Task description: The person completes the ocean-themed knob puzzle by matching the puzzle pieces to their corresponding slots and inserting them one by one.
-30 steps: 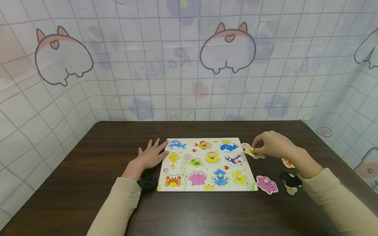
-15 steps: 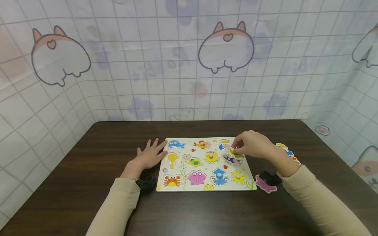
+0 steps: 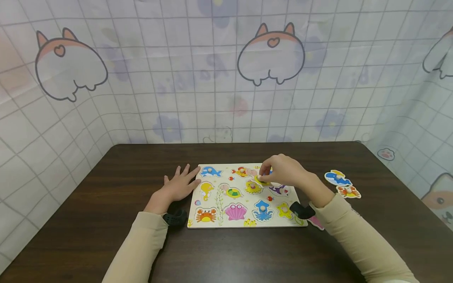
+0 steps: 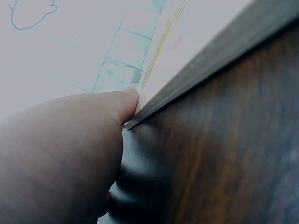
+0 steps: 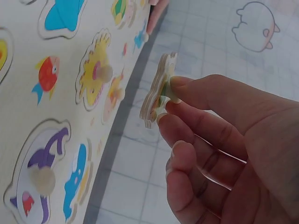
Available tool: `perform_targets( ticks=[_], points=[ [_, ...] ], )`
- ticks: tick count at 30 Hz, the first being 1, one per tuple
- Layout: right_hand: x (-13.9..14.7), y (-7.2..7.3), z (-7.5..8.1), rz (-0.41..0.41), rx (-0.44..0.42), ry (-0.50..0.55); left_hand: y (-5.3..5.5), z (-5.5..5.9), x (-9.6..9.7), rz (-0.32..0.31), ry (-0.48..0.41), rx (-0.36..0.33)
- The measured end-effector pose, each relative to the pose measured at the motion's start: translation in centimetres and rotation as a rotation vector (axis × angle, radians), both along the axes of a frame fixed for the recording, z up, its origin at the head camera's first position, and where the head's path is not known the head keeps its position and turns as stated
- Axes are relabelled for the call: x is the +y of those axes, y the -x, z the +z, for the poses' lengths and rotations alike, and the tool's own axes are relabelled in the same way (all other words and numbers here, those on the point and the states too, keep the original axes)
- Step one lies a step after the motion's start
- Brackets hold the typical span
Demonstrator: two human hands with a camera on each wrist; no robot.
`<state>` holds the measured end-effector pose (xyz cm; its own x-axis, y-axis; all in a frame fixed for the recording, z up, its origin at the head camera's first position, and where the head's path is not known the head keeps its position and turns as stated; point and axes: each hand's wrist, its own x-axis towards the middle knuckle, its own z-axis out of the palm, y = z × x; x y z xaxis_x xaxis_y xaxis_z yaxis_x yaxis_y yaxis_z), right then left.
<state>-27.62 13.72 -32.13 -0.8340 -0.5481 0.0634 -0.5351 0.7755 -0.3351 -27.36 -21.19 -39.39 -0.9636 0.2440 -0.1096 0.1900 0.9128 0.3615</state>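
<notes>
The right hand [image 3: 283, 169] pinches a puzzle piece [image 5: 159, 88] by its peg above the puzzle board [image 3: 216, 214], while the left hand [image 3: 180, 186] lies flat, fingers straight, touching the board's left edge on the tabletop [image 3: 106, 204].

We see a dark brown, wood-grained tabletop [image 3: 106, 243] under a cream puzzle board [image 3: 226, 220] printed with sea animals: a blue whale [image 3: 210, 171], a yellow seahorse [image 3: 207, 190], an orange crab [image 3: 206, 215], a pink shell [image 3: 235, 212], a blue squid [image 3: 262, 210] and a green-shelled turtle [image 3: 231, 192]. Both sleeves [image 3: 141, 247] are beige, each with a black wrist strap [image 3: 175, 217]. Off the board lie a blue and yellow whale piece [image 3: 337, 178] and an orange crab piece [image 3: 348, 192]. The backdrop [image 3: 141, 78] is white, gridded in grey, with orange-eared cartoon animals and faint purple flowers.
</notes>
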Motion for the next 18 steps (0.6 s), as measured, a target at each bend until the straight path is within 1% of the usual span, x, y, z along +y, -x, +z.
perform_targets(
  ticks=[5, 14, 18],
  points=[
    [-1.4, 0.2, -0.2, 0.011, -0.011, -0.013, 0.0, 0.0, 0.0, 0.005, 0.000, -0.001],
    [-4.3, 0.3, -0.9, 0.047, -0.042, -0.084, -0.1, 0.0, -0.1, 0.008, 0.005, -0.006],
    [-5.3, 0.3, -1.3, 0.064, -0.034, -0.096, -0.1, 0.1, -0.1, 0.007, 0.001, -0.008]
  ],
)
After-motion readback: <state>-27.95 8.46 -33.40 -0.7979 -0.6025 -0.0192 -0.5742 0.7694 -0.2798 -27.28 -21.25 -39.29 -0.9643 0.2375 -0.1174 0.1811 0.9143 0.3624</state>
